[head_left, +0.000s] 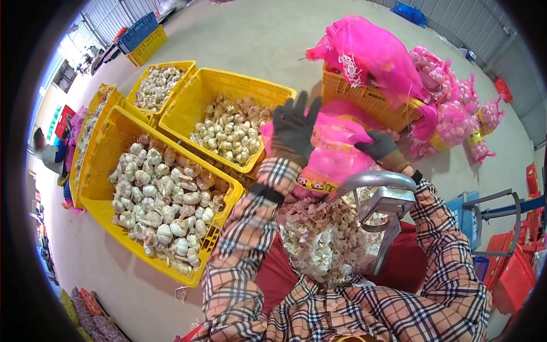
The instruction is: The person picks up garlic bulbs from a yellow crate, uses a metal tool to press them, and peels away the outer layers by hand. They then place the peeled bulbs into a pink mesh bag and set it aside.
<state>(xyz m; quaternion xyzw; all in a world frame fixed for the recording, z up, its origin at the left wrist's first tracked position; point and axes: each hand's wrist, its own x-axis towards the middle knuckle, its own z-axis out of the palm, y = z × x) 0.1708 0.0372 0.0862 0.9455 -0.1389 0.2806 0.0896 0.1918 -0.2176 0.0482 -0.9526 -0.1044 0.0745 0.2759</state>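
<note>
Head view: left gloved hand (294,128), fingers spread, over left part of pink mesh bag (337,159); right gloved hand (375,146) at right side, cannot tell if gripping; bag just beyond garlic-skin heap (325,239).

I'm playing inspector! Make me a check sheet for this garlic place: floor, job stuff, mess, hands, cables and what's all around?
Surface: grey floor, a few scraps on it.
Job's things: pink mesh bag between the hands; garlic bulbs in a yellow crate, with more crates of garlic beside it.
Clutter: papery garlic skins heaped in front of the person, a metal device by them.
Hands: left hand gloved, spread open over the bag; right hand gloved, at the bag's right side, grip unclear.
Cables: nothing seen.
Surroundings: filled pink bags, an orange crate, another person far left.
</note>
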